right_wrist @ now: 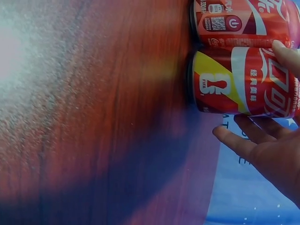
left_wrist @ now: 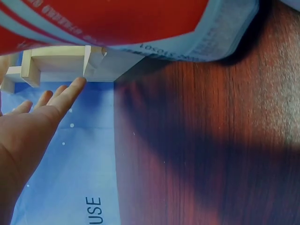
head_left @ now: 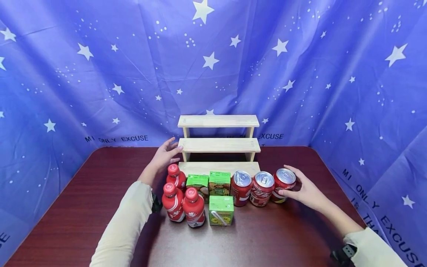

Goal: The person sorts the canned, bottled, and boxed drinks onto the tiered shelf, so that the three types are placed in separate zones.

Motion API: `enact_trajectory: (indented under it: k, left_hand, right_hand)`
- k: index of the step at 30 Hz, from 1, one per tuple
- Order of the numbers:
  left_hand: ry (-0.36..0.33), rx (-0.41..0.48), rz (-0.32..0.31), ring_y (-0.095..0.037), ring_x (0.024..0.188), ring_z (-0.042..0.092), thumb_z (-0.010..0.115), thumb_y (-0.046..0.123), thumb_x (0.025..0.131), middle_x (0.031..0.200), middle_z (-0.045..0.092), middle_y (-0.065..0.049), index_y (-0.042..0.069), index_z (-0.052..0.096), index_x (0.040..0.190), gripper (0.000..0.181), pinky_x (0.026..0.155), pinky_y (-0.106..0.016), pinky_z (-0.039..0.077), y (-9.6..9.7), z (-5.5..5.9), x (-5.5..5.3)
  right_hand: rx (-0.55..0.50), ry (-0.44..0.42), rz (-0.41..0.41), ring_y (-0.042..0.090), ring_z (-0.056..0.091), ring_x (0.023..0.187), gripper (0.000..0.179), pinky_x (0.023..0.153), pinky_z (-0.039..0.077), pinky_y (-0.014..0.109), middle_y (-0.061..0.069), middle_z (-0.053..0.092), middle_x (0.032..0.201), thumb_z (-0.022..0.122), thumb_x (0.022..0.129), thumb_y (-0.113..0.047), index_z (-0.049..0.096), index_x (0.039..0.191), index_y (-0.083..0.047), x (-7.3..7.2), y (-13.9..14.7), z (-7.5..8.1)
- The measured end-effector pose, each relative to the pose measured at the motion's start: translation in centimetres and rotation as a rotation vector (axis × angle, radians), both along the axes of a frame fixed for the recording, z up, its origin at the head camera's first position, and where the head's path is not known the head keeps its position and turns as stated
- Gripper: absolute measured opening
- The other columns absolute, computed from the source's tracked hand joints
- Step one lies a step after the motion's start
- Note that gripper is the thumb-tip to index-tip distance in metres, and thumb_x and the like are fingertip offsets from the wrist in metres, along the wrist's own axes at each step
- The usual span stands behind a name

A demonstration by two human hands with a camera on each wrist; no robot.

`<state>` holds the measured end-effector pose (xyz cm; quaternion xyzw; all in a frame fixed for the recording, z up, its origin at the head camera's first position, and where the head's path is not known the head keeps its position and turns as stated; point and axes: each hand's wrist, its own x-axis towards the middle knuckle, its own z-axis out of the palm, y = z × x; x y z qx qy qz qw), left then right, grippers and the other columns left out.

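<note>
My right hand point(head_left: 308, 191) holds the rightmost red soda can point(head_left: 283, 181), thumb on its near side and fingers behind it. In the right wrist view this can point(right_wrist: 218, 84) stands upright beside another red can point(right_wrist: 234, 21). At the left end of a three-tier wooden display shelf point(head_left: 218, 144) is my left hand point(head_left: 163, 154), empty, its fingers spread and fingertips right by the middle board. Just below that hand stand three red bottles point(head_left: 194, 211). Part of one bottle point(left_wrist: 117, 18) fills the top of the left wrist view.
Three green drink cartons point(head_left: 221, 211) stand between the bottles and the cans, in front of the shelf's lowest board point(head_left: 200, 168). A third can point(head_left: 241, 189) is next to the cartons. A blue star-patterned curtain point(head_left: 213, 74) hangs behind the dark red table point(head_left: 83, 207).
</note>
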<state>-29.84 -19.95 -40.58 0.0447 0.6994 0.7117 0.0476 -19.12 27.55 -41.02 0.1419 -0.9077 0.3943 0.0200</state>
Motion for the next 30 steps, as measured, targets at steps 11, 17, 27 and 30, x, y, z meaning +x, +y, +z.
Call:
enact_trajectory:
  k: [11,17,27,30]
  left_hand:
    - [-0.065,-0.009,0.004,-0.039,0.128,0.04,0.054,0.01,0.094,0.152,0.024,-0.022,0.01,0.011,0.151,0.071,0.102,-0.052,0.042,1.1,0.2,-0.5]
    - [-0.057,-0.048,0.009,-0.037,0.123,0.044,0.053,0.009,0.094,0.146,0.031,-0.025,0.009,0.012,0.151,0.07,0.1,-0.052,0.044,1.3,0.0,-0.7]
    - [-0.058,-0.062,0.02,-0.035,0.12,0.047,0.054,0.008,0.094,0.145,0.033,-0.026,0.009,0.013,0.151,0.07,0.1,-0.052,0.044,1.3,-0.2,-0.7]
    - [-0.056,-0.067,0.016,-0.035,0.121,0.046,0.054,0.009,0.094,0.145,0.033,-0.026,0.009,0.012,0.151,0.071,0.1,-0.053,0.044,1.3,-0.1,-0.6]
  right_hand:
    - [-0.137,0.084,-0.024,-0.015,0.048,0.095,0.072,0.076,0.046,0.005,0.006,0.057,0.116,0.079,0.074,-0.013,0.038,0.133,-0.003,0.3,-0.4,-1.0]
    - [-0.158,0.116,-0.057,-0.013,0.05,0.094,0.071,0.077,0.044,0.005,-0.027,0.052,0.106,0.08,0.074,-0.013,0.042,0.133,-0.006,0.4,-0.6,-1.3]
    - [-0.18,0.11,-0.099,-0.013,0.052,0.092,0.073,0.073,0.05,0.009,-0.029,0.051,0.107,0.08,0.074,-0.014,0.042,0.136,-0.008,0.8,-1.0,-1.5]
    - [-0.205,0.108,-0.091,-0.013,0.053,0.092,0.073,0.073,0.05,0.009,-0.029,0.051,0.107,0.079,0.074,-0.012,0.042,0.136,-0.007,0.8,-1.0,-1.5]
